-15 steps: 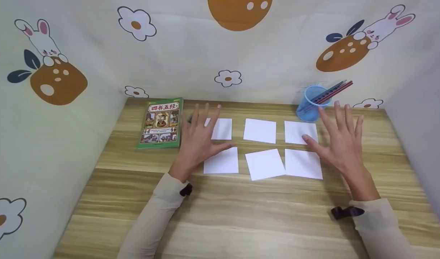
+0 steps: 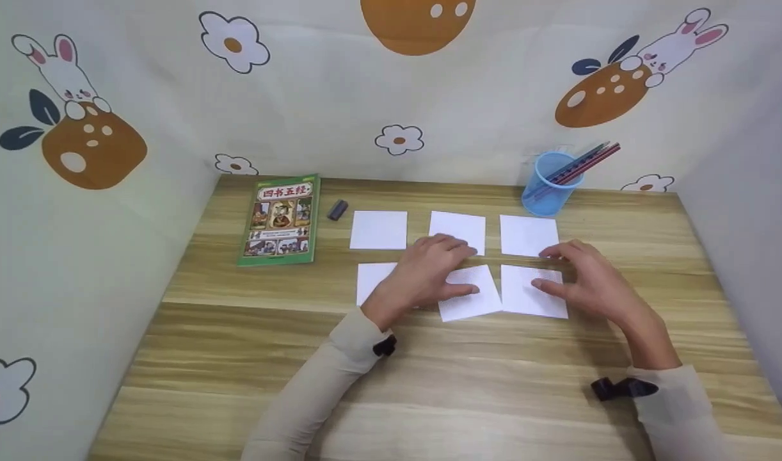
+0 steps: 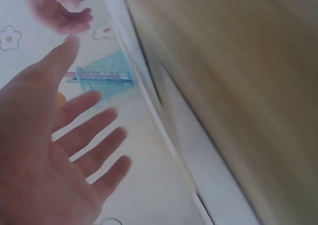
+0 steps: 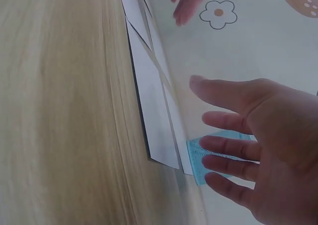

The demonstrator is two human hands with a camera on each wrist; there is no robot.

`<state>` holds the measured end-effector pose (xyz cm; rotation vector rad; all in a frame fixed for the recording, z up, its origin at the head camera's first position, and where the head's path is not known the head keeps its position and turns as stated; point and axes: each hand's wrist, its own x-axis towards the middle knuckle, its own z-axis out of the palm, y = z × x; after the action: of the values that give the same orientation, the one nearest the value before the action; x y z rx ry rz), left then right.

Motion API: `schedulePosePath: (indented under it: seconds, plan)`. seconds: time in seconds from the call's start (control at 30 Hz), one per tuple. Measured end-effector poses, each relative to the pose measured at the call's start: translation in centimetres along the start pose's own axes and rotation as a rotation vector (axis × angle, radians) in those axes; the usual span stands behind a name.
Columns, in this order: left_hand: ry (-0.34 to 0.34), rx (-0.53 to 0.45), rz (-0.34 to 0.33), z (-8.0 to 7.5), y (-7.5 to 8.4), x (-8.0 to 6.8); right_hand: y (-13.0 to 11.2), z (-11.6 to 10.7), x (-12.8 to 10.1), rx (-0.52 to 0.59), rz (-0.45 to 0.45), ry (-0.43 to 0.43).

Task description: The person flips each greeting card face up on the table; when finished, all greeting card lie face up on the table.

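A: Head view: six white paper squares are laid out on the desk (image 2: pixel 237 358) in two rows of three, with the blue pencil cup (image 2: pixel 550 182) taken as the landmark. Where are the hands placed?

B: The left hand (image 2: pixel 429 272) is set on the front middle sheet (image 2: pixel 471 294), which lies nearer the viewer than the cup and to its left. Its fingers are loosely bent, with fingertips resting on that sheet's upper edge; a true pinch cannot be made out. The right hand (image 2: pixel 589 282) is laid with relaxed fingers on the front right sheet (image 2: pixel 532 291), directly in front of the cup.

A: Which sheet is skewed?

B: The front middle sheet is tilted slightly, its lower left corner swung toward the viewer, while its neighbour is squared to the desk edge. The two are nearly touching.

A: And which hand is nearer?

B: The left hand is already on it; the right is just beside it.

A: Anything else?

B: A green book (image 2: pixel 279 219) and a small dark eraser (image 2: pixel 337 209) are seen well left of the cup. In the wrist views both palms are seen spread.
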<state>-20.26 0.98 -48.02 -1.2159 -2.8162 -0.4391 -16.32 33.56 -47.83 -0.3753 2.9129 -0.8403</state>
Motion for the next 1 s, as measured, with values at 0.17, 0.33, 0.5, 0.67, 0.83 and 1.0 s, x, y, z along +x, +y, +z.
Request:
schedulePosePath:
  seconds: [0.17, 0.33, 0.5, 0.67, 0.83, 1.0]
  plan:
    - [-0.109, -0.06, 0.072, 1.0, 2.5, 2.7, 0.4, 0.6, -0.2, 0.017, -0.024, -0.092]
    - [-0.161, -0.052, 0.058, 1.9, 4.0, 4.2, 0.5, 0.9, -0.5, -0.017, -0.027, -0.121]
    - [-0.214, -0.046, 0.037, 2.4, 4.9, 5.0, 0.6, 0.9, -0.4, -0.019, -0.02, -0.122]
    - [-0.235, -0.054, 0.011, 2.6, 5.2, 5.5, 0.7, 0.7, -0.3, -0.032, -0.018, -0.121]
    - [-0.215, -0.116, 0.019, 2.6, 5.3, 5.9, 0.6, 0.7, -0.2, -0.036, -0.034, -0.057]
    - [-0.145, -0.28, 0.04, 2.5, 5.1, 6.0, 0.4, 0.5, 0.1, -0.005, -0.013, -0.023]
